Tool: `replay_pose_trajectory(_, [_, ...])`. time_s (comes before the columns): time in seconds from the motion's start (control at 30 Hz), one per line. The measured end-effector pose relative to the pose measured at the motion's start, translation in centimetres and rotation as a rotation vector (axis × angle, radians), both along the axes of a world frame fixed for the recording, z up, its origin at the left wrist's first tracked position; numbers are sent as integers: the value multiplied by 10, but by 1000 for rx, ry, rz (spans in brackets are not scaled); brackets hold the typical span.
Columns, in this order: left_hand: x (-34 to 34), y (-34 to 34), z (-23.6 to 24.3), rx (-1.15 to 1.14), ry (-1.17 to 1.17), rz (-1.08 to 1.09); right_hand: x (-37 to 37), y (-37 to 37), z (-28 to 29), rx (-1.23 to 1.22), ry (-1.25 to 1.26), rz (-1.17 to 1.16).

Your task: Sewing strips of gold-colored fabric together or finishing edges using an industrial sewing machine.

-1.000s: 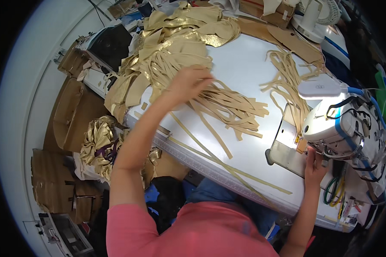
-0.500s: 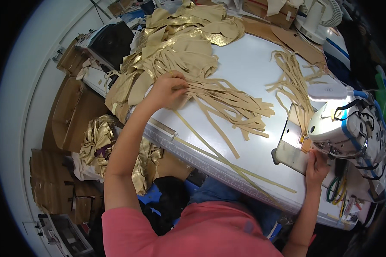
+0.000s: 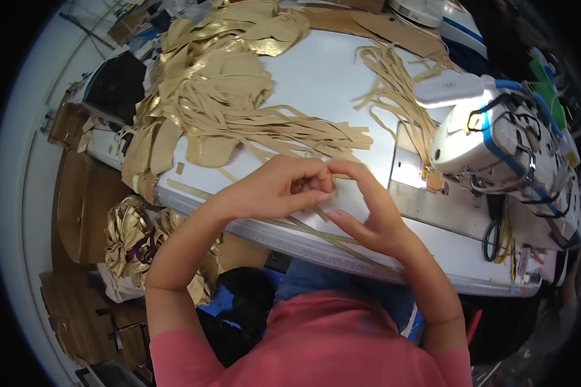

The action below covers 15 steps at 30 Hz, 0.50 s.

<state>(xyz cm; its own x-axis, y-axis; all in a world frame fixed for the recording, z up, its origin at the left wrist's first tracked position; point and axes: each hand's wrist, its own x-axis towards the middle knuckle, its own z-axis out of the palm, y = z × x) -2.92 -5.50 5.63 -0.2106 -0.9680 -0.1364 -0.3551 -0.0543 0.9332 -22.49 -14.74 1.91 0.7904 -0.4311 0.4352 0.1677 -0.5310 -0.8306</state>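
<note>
Over the front of the white table point(image 3: 303, 71), my two hands meet. My left hand point(image 3: 284, 187) is closed, its thumb and fingertips pinching a narrow tan fabric strip point(image 3: 321, 214); a short end shows below the thumb. Beside it, my right hand point(image 3: 377, 219) has thumb and forefinger spread wide, the forefinger reaching to the left fingertips. Just beyond the hands lies a bundle of tan strips point(image 3: 310, 129), spreading out from gold-and-tan fabric pieces point(image 3: 226, 77). Under the hands, long thin strips point(image 3: 342, 242) cross near the table's front edge.
At the right stands a white sewing machine point(image 3: 478, 142) with a lit lamp point(image 3: 448, 88) and a metal bed plate point(image 3: 410, 198). More tan strips point(image 3: 400, 90) trail into it. Crumpled gold fabric point(image 3: 132, 235) and cardboard boxes point(image 3: 77, 316) sit at the left below the table.
My left hand has left the strip bundle and come nearer. My right hand has moved left from the machine to join it. The whole view has shifted.
</note>
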Motion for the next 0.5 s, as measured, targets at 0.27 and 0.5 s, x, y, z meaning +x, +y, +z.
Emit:
replay_pose_trajectory(0.27, [-29,-11,-7,213,334,94,-46,-11,-13,739,249,78])
replay_pose_trajectory(0.5, [-48,-13,-29,194,221,189,-67,-13,-20,758,258,-74])
